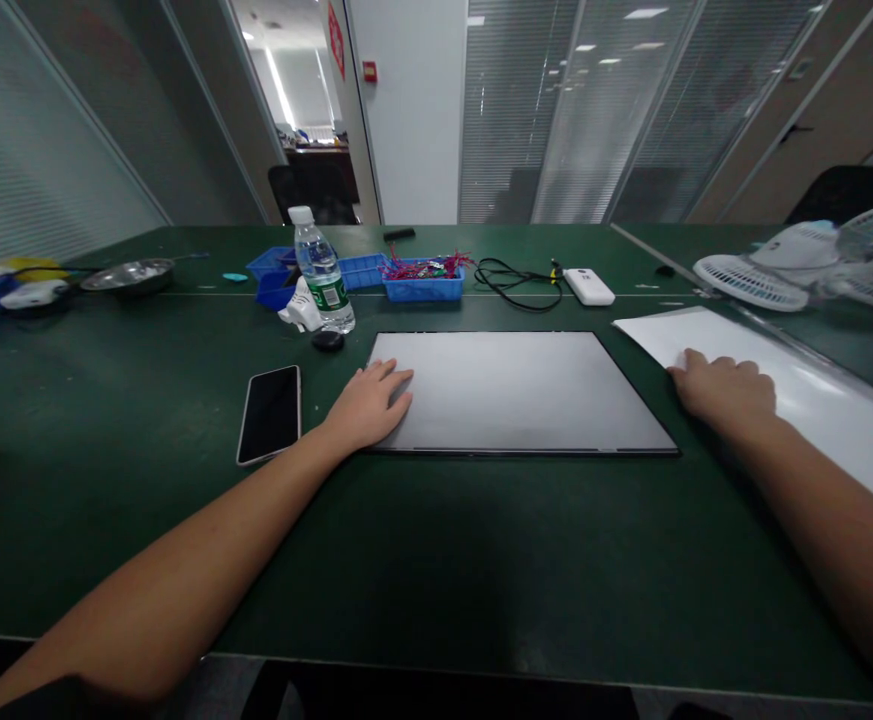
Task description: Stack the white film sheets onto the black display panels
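Observation:
A flat grey-white panel with thin black edges (511,390) lies on the green table in front of me. My left hand (372,400) rests on the panel's left edge, its fingers spread out. To the right, my right hand (728,390) has its fingers curled over the left edge of a glossy white sheet (818,400). Thumb and fingers appear to pinch that edge; the fingertips are partly hidden. The sheet lies beside the panel, apart from it.
Left of the panel lie a phone (271,412) and a small black object (328,341). A water bottle (321,270) stands behind them. Farther back are a blue tray of red wires (425,288), a black cable (511,280), a white box (590,287) and a fan (796,255).

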Demonstrator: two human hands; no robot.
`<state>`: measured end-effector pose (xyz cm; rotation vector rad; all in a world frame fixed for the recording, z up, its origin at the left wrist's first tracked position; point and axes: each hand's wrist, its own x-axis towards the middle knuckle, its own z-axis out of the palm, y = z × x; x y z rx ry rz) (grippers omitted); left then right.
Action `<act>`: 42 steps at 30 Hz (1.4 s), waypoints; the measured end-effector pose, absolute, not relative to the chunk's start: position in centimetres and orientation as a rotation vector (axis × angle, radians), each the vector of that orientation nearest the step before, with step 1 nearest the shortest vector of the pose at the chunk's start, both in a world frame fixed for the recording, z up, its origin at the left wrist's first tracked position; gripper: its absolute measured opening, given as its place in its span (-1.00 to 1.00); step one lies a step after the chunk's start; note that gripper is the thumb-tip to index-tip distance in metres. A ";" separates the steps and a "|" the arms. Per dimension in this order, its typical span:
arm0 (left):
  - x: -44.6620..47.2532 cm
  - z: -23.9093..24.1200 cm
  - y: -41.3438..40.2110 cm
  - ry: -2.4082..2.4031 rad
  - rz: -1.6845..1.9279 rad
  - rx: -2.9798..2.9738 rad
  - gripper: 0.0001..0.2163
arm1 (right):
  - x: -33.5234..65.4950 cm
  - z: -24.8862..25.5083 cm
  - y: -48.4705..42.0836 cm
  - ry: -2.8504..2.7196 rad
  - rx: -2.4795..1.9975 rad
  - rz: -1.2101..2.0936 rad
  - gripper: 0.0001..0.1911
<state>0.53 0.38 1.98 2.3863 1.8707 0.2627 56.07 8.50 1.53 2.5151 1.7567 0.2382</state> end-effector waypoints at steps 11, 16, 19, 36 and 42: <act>0.4 1.5 0.6 1.876 0.262 2.405 -0.44 | 55.8 1.8 8.1 1.827 2.477 0.292 -0.27; 0.5 1.8 0.5 1.879 0.249 2.400 -0.44 | 55.8 2.0 8.1 1.888 2.447 0.346 -0.37; 0.6 1.9 0.4 1.884 0.247 2.394 -0.43 | 55.9 2.5 7.9 1.920 2.449 0.395 -0.42; 0.6 1.7 0.4 1.874 0.273 2.397 -0.44 | 45.6 5.7 1.1 2.614 1.808 1.258 -0.46; 0.6 1.8 0.3 1.889 0.272 2.392 -0.44 | 39.6 3.5 -1.0 3.143 1.175 0.590 -0.51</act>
